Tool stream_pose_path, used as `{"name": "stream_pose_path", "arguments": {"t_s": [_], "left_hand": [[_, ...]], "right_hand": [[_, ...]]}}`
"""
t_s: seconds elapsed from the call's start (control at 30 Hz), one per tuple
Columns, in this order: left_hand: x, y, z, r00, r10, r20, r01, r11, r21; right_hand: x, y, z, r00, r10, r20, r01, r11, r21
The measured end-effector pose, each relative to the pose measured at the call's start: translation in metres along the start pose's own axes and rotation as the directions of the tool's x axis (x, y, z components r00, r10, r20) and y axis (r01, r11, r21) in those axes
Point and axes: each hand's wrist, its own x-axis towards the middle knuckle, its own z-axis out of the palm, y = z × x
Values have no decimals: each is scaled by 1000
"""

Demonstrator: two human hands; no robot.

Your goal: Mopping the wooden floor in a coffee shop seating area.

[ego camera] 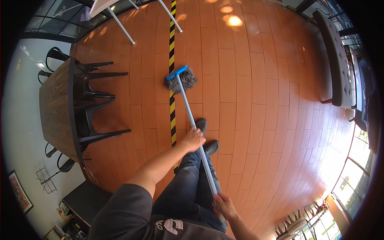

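Note:
A string mop lies against the floor ahead of me, with a blue plastic head bar (177,73) and grey yarn strands (186,80). Its pale metal handle (207,169) slants back towards my body. Partway up the handle, my left hand (194,139) is wrapped around it, just above my dark shoes (211,147). Close to the top end, my right hand (225,205) grips the same handle near my hip. The mop strands partly cover a black-and-yellow striped floor tape (172,117).
Orange-brown floor tiles (234,120) surround me. To the left stand a wooden table (57,105) and black metal chairs (87,120). White-legged furniture (120,25) is ahead, a tufted grey bench (334,66) at right. A cable (89,174) and black cabinet (87,199) are lower left.

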Motion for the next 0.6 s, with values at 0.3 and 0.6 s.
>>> {"name": "stream_pose_path", "arguments": {"t_s": [0.3,0.6], "left_hand": [[-69,158,40,959,187,213,-116,944,-309],[-33,106,21,989,81,126,-48,968,-248]], "right_hand": [[-143,110,-33,980,-62,-186,59,998,-25],[-90,54,-28,983,65,-173,-83,992,-97]]}}
